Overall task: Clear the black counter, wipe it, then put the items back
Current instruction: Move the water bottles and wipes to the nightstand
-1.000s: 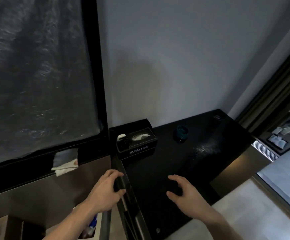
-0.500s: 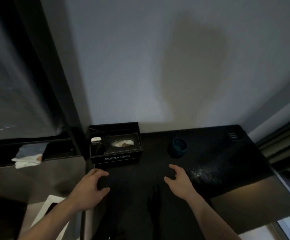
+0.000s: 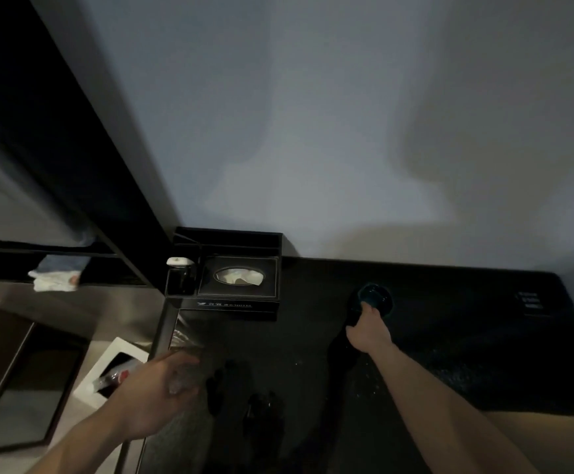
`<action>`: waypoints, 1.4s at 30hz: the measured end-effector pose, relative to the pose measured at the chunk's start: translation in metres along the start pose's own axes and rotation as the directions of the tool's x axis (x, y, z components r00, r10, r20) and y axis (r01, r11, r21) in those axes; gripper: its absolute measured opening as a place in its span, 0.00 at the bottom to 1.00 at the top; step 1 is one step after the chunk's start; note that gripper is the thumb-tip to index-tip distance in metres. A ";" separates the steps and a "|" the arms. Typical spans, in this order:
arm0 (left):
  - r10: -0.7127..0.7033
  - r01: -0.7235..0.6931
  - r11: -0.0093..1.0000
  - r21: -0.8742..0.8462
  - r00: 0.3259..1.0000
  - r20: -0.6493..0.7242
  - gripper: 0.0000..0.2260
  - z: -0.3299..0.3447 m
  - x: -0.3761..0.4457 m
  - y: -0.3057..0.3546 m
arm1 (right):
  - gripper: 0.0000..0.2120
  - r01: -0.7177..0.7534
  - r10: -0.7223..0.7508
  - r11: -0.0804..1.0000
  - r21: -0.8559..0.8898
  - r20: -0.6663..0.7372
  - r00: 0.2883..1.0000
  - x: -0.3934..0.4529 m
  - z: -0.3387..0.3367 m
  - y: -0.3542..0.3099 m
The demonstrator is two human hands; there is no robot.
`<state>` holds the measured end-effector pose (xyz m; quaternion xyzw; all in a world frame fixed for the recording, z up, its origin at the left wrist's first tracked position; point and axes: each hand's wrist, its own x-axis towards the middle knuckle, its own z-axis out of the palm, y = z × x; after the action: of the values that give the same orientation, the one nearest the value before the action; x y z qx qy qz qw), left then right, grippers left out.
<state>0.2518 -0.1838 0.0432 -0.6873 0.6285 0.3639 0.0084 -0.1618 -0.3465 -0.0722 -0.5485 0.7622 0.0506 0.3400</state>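
The black counter (image 3: 313, 354) runs along the grey wall. A small dark teal cup (image 3: 378, 292) stands on it near the back. My right hand (image 3: 369, 328) reaches forward, its fingertips touching the cup's near rim and its thumb lying apart below. A black tissue box organiser (image 3: 237, 302) sits in the back left corner, with a small white item (image 3: 176, 261) in its left slot. My left hand (image 3: 157, 388), blurred, hovers over the counter's left front edge with loose fingers and holds nothing.
A white cloth (image 3: 56, 280) lies on a dark ledge to the left. Below the counter's left edge stands a white bin (image 3: 107, 357) with a bottle inside. A switch panel (image 3: 528, 302) is set in the counter's far right. Specks (image 3: 449, 367) dot the right side.
My right hand has moved forward from the counter's middle to the teal cup. My left hand has drifted slightly right over the counter edge. The view has tilted down and closer.
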 end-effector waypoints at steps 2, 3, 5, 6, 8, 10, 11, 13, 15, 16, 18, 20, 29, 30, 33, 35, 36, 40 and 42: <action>-0.036 0.036 0.999 -0.001 0.999 0.010 0.23 0.004 -0.006 -0.005 | 0.34 -0.015 0.014 1.000 -0.011 -0.040 0.999 0.007 0.002 0.001; -0.054 0.054 0.998 -0.011 0.998 0.015 0.23 0.006 -0.009 -0.007 | 0.30 -0.019 0.018 1.000 -0.017 -0.074 0.997 0.008 0.003 0.002; -0.082 0.082 0.996 -0.022 0.996 0.019 0.22 0.009 -0.014 -0.010 | 0.21 -0.013 0.010 0.999 -0.029 -0.122 0.992 0.004 0.004 0.005; -0.087 0.087 0.996 -0.017 0.996 0.023 0.22 0.012 -0.017 -0.011 | 0.17 -0.007 0.002 0.999 -0.033 -0.131 0.991 0.000 0.005 0.007; -0.093 0.094 0.995 -0.024 0.995 0.030 0.22 0.016 -0.022 -0.014 | 0.13 0.013 -0.020 0.999 -0.045 -0.143 0.990 -0.013 0.009 0.011; -0.087 0.088 0.996 -0.030 0.996 0.031 0.22 0.019 -0.029 -0.018 | 0.11 0.052 -0.057 0.998 -0.038 -0.155 0.986 -0.031 0.018 0.011; -0.078 0.079 0.996 -0.032 0.996 0.034 0.22 0.020 -0.032 -0.021 | 0.11 0.087 -0.091 0.996 -0.032 -0.165 0.982 -0.042 0.023 0.010; -0.061 0.063 0.997 -0.044 0.997 0.037 0.21 0.019 -0.040 -0.026 | 0.12 0.174 -0.177 0.984 -0.034 -0.175 0.969 -0.070 0.035 0.000; -0.038 0.040 0.998 -0.058 0.999 0.030 0.21 0.019 -0.051 -0.037 | 0.11 0.262 -0.268 0.963 -0.056 -0.148 0.952 -0.104 0.050 -0.017; -0.038 0.039 0.997 -0.069 0.999 0.027 0.22 0.018 -0.058 -0.045 | 0.10 0.303 -0.308 0.951 -0.062 -0.122 0.944 -0.123 0.059 -0.029; -0.039 0.041 0.996 -0.079 0.999 0.017 0.22 0.016 -0.073 -0.068 | 0.08 0.367 -0.369 0.929 -0.050 -0.057 0.928 -0.166 0.078 -0.058; -0.048 0.048 0.994 -0.103 0.999 0.001 0.22 0.013 -0.093 -0.100 | 0.08 0.418 -0.418 0.908 -0.028 -0.001 0.908 -0.210 0.100 -0.093; -0.183 0.170 0.980 -0.104 0.974 -0.135 0.26 -0.003 -0.234 -0.295 | 0.07 0.616 -0.612 0.787 0.017 0.139 0.778 -0.367 0.223 -0.268; -0.213 0.197 0.973 -0.119 0.966 -0.146 0.26 -0.007 -0.251 -0.315 | 0.07 0.631 -0.626 0.775 0.006 0.144 0.767 -0.380 0.238 -0.288; -0.288 0.260 0.952 -0.161 0.938 -0.191 0.26 -0.020 -0.295 -0.369 | 0.07 0.667 -0.661 0.745 -0.001 0.131 0.739 -0.412 0.278 -0.342; -0.331 0.293 0.939 -0.181 0.913 -0.240 0.25 -0.028 -0.319 -0.401 | 0.05 0.712 -0.705 0.702 -0.017 0.121 0.698 -0.426 0.303 -0.372; -0.351 0.307 0.932 -0.194 0.900 -0.260 0.25 -0.031 -0.328 -0.415 | 0.05 0.734 -0.727 0.678 -0.026 0.122 0.676 -0.431 0.314 -0.386; -0.421 0.357 0.899 -0.254 0.862 -0.281 0.24 -0.038 -0.347 -0.464 | 0.05 0.787 -0.769 0.614 -0.060 0.181 0.614 -0.449 0.345 -0.444; -0.445 0.375 0.886 -0.272 0.853 -0.274 0.25 -0.042 -0.350 -0.484 | 0.05 0.796 -0.770 0.601 -0.071 0.216 0.601 -0.452 0.358 -0.471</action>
<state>0.7130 0.1985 0.0373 -0.8538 0.4174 0.2976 -0.0909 0.4898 -0.0083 0.0531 -0.8466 0.4065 0.0015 0.3435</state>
